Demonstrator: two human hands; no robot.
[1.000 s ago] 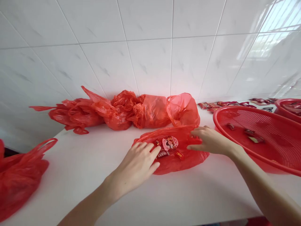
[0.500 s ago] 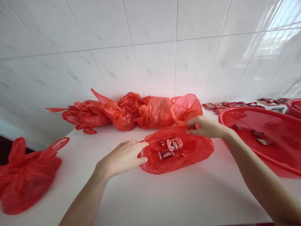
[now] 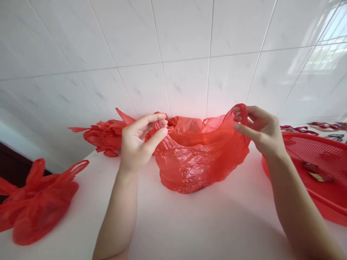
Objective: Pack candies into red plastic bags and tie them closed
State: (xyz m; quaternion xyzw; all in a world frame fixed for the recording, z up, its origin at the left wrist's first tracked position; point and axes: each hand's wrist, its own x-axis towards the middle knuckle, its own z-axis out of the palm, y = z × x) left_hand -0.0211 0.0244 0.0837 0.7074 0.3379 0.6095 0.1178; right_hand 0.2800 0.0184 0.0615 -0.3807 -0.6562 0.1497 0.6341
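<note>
A thin red plastic bag [image 3: 195,166] hangs between my two hands, its mouth pulled wide and its lower part at the white tabletop. My left hand [image 3: 142,139] pinches the bag's left handle between thumb and fingers. On the other side, my right hand [image 3: 258,126] has its fingers hooked through the right handle, with the thumb in front. The bag's front wall hides what lies inside. Whether its bottom touches the table, I cannot tell.
Several filled red plastic bags [image 3: 104,135] line the tiled wall. Another red bag [image 3: 51,206] sits at the table's left end. To the right stands a red mesh basket [image 3: 306,144] with a few small packets [image 3: 317,173]. Flat red items [image 3: 328,125] lie behind it.
Both hands have raised the bag's handles, so it went from lying spread with small packets showing to hanging upright, its contents hidden. The view has shifted slightly.
</note>
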